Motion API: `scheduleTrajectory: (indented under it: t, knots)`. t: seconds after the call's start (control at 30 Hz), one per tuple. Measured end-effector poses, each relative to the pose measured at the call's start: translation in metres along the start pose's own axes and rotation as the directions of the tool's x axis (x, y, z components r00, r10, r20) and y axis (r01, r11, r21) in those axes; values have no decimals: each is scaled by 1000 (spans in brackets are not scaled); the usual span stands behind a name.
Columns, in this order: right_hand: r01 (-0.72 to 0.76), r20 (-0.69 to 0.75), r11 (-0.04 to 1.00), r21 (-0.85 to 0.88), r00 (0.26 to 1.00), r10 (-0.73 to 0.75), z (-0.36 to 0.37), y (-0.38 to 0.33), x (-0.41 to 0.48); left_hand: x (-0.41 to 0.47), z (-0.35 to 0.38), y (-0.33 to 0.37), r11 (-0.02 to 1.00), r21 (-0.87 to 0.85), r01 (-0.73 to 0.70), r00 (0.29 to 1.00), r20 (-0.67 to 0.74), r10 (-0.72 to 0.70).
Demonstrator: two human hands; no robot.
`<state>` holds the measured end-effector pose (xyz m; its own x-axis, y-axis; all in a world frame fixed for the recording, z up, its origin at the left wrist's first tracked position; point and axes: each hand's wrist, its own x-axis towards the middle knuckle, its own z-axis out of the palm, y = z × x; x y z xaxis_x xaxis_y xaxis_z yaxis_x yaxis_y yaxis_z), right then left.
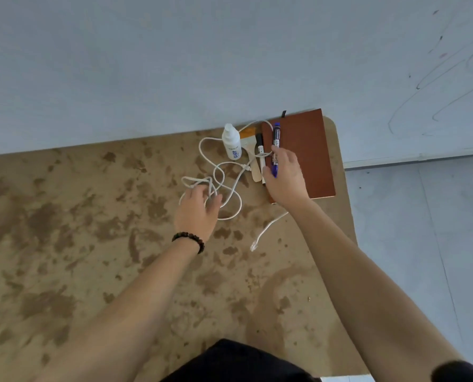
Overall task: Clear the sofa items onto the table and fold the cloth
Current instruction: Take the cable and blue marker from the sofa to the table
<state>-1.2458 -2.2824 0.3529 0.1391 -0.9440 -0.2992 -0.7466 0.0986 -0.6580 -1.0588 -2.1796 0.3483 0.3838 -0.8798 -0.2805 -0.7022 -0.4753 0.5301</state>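
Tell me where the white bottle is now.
Head view: the white bottle is at the far edge of the table, left of the brown notebook.

A plain, bare room, maybe a home: stained brown table [64,271] against a pen-scribbled pale wall [174,64], grey tiled floor [422,230].

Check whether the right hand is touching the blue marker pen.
Touching. The head view shows the right hand pinching the blue marker pen.

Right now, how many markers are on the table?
2. The blue marker lies at the left edge of the brown notebook, pinched by the right hand. The black-capped marker lies just left of it, under the white cable. That hand may hide more.
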Motion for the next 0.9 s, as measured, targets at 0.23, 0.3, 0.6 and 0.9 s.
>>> scheduleTrajectory:
  t: [0.23,0.3,0.6,0.9]
  knots:
    - [127,117,933,-338,989,-92,24,16,-7,-30,15,-16,991,78,112,993,38,-115]
    - [126,176,930,-346,982,-68,19,14,-5,-24,20,-20,975,125,183,947,244,-209]
    - [5,74,996,-84,997,1,-24,-28,-74,-39,-61,-1,990,-135,-33,998,39,39]
    - [-70,-219,961,268,967,132,-45,-47,-304,-216,-160,-62,850,-526,-24,999,-49,-2]
